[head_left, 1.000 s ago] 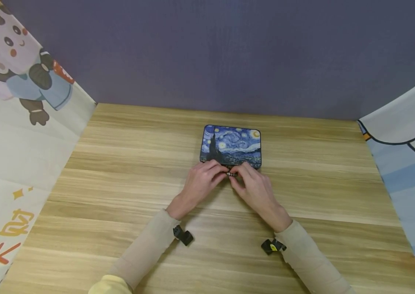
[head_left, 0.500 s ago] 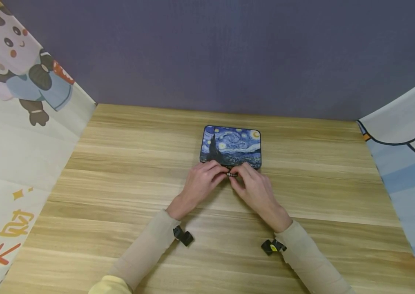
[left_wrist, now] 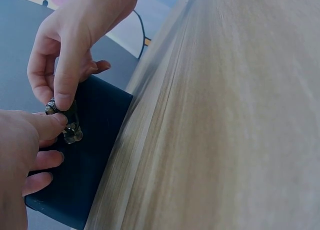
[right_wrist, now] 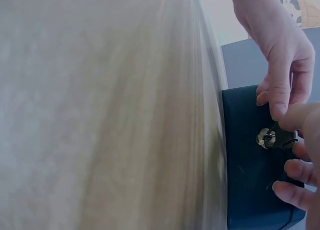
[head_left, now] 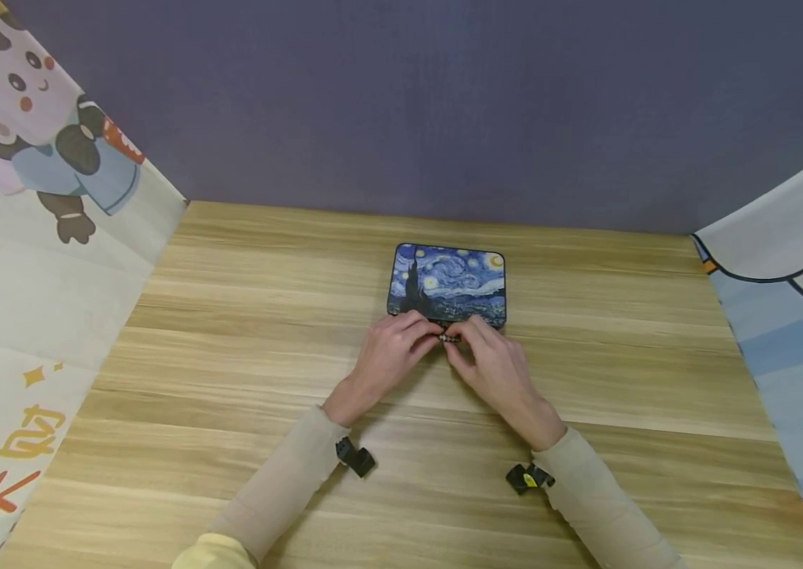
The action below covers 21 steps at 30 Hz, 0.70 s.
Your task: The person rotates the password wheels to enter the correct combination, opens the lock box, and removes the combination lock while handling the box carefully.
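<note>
A box (head_left: 447,284) with a starry night painting on its lid stands on the table, its lid down. Its dark front side (right_wrist: 250,180) carries a small ornate metal clasp (left_wrist: 73,134) with a rounded plate. My left hand (head_left: 389,348) pinches the clasp between thumb and fingertips from the left. From the right, my right hand (head_left: 494,363) pinches it too, thumb and index finger close against the left fingertips. In the right wrist view a dark part of the clasp (right_wrist: 283,139) sticks out between the hands. The fingertips hide some of it.
The wood-grain table (head_left: 266,316) reaches back to a dark blue-grey wall (head_left: 437,111). Printed cloths with cartoon figures hang at the left (head_left: 39,261) and right (head_left: 786,316). Both wrists wear small black cameras.
</note>
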{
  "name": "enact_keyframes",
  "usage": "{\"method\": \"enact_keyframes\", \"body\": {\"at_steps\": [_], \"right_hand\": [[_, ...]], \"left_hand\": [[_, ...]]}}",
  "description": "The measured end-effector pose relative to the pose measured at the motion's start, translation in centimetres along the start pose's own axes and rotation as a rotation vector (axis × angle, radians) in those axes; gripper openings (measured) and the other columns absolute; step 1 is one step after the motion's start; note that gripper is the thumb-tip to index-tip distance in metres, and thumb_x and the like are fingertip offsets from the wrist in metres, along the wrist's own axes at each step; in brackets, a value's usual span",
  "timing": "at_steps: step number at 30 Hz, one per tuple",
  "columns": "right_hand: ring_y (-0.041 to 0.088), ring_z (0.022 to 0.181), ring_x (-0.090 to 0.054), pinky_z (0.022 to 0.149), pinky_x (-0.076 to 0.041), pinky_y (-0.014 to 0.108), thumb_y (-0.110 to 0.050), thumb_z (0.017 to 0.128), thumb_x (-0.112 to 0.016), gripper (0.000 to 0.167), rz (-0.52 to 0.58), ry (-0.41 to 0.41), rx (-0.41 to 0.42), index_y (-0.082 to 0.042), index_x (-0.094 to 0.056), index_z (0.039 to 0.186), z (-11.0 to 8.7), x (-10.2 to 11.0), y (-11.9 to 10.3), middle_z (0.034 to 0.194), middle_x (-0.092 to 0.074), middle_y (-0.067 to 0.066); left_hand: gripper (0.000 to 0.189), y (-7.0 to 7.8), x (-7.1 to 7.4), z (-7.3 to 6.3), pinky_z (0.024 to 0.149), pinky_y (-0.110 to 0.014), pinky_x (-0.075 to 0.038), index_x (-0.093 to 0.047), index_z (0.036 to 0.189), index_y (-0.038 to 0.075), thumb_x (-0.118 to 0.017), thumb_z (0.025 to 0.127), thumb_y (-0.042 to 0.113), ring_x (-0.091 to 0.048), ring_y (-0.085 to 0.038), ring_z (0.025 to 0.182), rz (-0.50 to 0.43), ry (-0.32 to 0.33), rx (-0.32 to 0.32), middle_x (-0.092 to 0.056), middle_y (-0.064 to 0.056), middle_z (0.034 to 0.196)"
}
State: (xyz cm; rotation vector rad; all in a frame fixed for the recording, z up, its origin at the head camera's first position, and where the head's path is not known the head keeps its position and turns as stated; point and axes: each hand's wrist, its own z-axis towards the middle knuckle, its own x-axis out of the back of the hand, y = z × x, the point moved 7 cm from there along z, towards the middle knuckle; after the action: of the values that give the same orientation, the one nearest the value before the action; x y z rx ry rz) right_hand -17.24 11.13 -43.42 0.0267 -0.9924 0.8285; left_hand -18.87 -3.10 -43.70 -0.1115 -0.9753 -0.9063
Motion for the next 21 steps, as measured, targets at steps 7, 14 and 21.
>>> {"method": "enact_keyframes", "body": {"at_steps": [7, 14, 21], "right_hand": [[0.012, 0.065, -0.056, 0.048, -0.046, 0.026, -0.009, 0.086, -0.081, 0.02, 0.002, -0.011, -0.002, -0.007, -0.069, 0.102, -0.06, -0.06, 0.07, 0.088, -0.064, 0.003], [0.013, 0.065, -0.056, 0.049, -0.047, 0.027, -0.009, 0.086, -0.08, 0.02, 0.008, -0.017, -0.009, -0.007, -0.069, 0.102, -0.12, -0.14, 0.15, 0.088, -0.064, 0.003], [0.012, 0.064, -0.055, 0.048, -0.046, 0.025, -0.01, 0.088, -0.079, 0.018, 0.011, -0.026, -0.008, -0.008, -0.069, 0.103, -0.09, -0.14, 0.08, 0.088, -0.064, 0.002]], "left_hand": [[0.013, 0.01, -0.06, 0.0, 0.075, -0.026, -0.058, -0.08, 0.1, 0.013, -0.082, 0.09, 0.02, -0.07, -0.012, 0.084, -0.001, -0.009, 0.006, -0.075, 0.002, 0.097], [0.012, 0.03, -0.07, -0.06, 0.075, -0.026, -0.058, -0.08, 0.1, 0.013, -0.081, 0.09, 0.019, -0.07, -0.012, 0.084, -0.001, -0.002, 0.002, -0.075, 0.002, 0.097], [0.012, -0.14, -0.21, -0.14, 0.076, -0.027, -0.058, -0.08, 0.101, 0.013, -0.081, 0.091, 0.019, -0.07, -0.012, 0.085, -0.008, -0.02, 0.019, -0.075, 0.001, 0.097]]}}
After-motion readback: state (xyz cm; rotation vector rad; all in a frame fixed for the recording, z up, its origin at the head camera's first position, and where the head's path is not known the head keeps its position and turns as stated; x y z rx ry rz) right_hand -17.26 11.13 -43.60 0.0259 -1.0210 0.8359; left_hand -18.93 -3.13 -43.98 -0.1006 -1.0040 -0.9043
